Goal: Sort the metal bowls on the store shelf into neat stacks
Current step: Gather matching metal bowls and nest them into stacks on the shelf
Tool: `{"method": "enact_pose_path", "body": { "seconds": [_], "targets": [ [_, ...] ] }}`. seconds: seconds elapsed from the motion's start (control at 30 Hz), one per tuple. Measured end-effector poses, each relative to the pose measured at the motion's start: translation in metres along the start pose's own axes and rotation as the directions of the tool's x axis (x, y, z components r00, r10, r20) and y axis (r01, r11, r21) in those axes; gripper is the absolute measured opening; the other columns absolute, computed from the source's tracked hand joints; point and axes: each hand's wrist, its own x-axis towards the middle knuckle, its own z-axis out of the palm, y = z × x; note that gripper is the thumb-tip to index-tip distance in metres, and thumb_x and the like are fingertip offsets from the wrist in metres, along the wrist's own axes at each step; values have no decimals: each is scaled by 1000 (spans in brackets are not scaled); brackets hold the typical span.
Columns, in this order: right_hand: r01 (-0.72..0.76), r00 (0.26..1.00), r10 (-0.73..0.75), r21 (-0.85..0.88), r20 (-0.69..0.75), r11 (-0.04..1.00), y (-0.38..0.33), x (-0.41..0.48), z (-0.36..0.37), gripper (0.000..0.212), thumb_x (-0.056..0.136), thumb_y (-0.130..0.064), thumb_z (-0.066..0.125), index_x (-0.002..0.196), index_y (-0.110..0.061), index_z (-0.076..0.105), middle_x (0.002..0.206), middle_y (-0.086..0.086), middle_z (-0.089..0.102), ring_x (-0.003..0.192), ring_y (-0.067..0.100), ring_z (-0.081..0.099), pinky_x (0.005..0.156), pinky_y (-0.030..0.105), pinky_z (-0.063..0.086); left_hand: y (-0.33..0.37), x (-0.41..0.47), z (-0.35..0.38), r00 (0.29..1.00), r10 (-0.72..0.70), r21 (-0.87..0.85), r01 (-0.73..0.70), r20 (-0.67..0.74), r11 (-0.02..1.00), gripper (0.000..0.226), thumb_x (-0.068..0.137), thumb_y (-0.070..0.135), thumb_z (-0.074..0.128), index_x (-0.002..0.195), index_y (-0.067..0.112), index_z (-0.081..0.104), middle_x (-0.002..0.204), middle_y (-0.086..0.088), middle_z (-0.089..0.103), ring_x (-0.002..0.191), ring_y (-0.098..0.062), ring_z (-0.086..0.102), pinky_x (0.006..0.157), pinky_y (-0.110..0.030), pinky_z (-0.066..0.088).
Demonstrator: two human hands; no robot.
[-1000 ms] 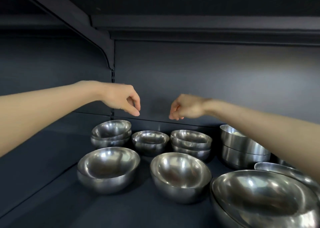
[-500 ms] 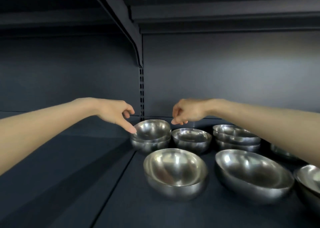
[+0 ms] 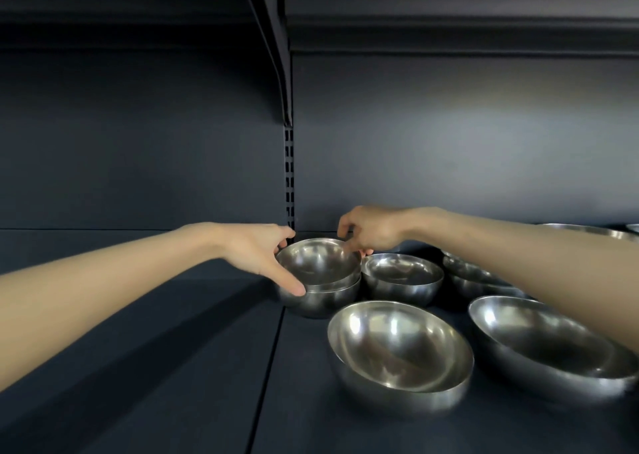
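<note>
Head | left hand (image 3: 256, 255), right hand (image 3: 371, 229) clamped on bowl stack (image 3: 328, 293) | mouths up

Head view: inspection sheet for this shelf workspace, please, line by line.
Surface: dark shelf, with a seam between two boards.
Job's things: back-left stack of two small bowls, the top one tilted; single small bowl beside it; front bowl, tilted; large bowl at right; right stack, partly behind the right arm.
Clutter: nothing seen.
Grippers: left hand grips the back-left stack's left side; right hand pinches its top rim.
Cables: nothing seen.
Surroundings: dark back panel, slotted upright, bracket of the shelf above.
</note>
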Motion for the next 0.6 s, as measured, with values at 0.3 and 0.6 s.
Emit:
{"method": "enact_pose_path", "body": {
  "seconds": [0.3, 0.6],
  "targets": [
    [-28, 999, 29, 14, -46, 1000, 3, 2, 4, 21, 89, -8, 55, 108, -16, 61, 72, 1, 68, 57, -1, 56, 54, 17, 39, -12, -3, 13, 997, 46, -92, -52, -67, 994, 93, 41, 74, 72, 116, 20, 57, 113, 6, 65, 104, -12, 61, 96, -38, 49],
    [-50, 999, 51, 63, -4, 997, 1, 0, 7, 22, 90, -6, 57, 112, -11, 61, 67, -4, 63, 55, 2, 57, 39, 5, 34, -7, -10, 5, 998, 35, -222, -44, -46, 974, 62, 70, 39, 82, 122, 14, 59, 118, 2, 66, 112, -13, 60, 99, -28, 47]
  ]
}}
